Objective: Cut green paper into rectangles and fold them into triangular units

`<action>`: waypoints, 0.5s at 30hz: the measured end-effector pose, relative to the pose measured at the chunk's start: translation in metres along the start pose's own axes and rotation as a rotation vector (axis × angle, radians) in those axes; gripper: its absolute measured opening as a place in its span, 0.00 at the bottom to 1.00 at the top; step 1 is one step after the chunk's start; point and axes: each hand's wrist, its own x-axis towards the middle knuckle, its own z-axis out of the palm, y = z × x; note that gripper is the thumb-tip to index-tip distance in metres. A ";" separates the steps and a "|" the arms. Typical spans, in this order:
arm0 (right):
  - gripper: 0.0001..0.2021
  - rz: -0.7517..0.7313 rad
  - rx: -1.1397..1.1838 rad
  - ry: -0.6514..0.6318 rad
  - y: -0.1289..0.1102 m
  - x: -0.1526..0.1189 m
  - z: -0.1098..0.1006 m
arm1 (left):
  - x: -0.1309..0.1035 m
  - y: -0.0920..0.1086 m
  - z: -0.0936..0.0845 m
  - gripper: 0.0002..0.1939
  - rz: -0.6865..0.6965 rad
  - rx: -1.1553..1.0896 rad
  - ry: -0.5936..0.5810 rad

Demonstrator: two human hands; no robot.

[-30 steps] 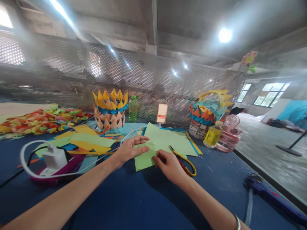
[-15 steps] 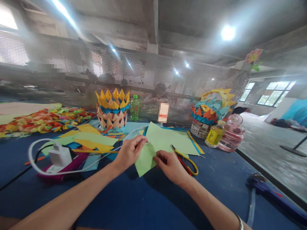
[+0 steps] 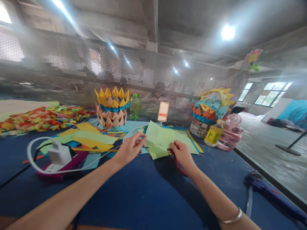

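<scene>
A light green sheet of paper [image 3: 160,140] hangs between my two hands, creased, its lower edge tilted above the blue table. My left hand [image 3: 130,147] is closed, thumb and fingertips pinched at the sheet's left edge. With thumb and bent fingers, my right hand [image 3: 181,155] grips its lower right corner. Behind the held piece lies a larger stack of green paper [image 3: 189,143], with blue and yellow sheets showing at its right edge. Scissors with a red handle [image 3: 177,166] lie beneath my right hand, mostly hidden by it.
Cut yellow and green strips [image 3: 93,137] lie left, near a purple power strip [image 3: 81,159] with a white charger [image 3: 59,154]. Folded-paper baskets [image 3: 112,110] [image 3: 203,118], bottles [image 3: 214,133] and a heap of paper bits [image 3: 48,118] stand farther back. A blue glue gun [image 3: 271,191] lies right.
The held green sheet has shifted up and right, spreading wider between my hands. My right hand has moved right and now covers most of the scissors. My left hand stays nearly in place.
</scene>
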 end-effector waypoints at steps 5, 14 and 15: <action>0.15 0.097 -0.107 -0.135 -0.002 -0.005 0.004 | 0.000 -0.008 0.003 0.15 0.019 0.044 -0.040; 0.12 -0.009 -0.316 -0.088 -0.016 -0.015 -0.002 | 0.001 -0.011 0.004 0.14 -0.002 0.037 -0.042; 0.11 -0.036 -0.323 -0.062 -0.017 -0.016 -0.003 | 0.002 -0.011 0.004 0.15 -0.006 0.026 -0.030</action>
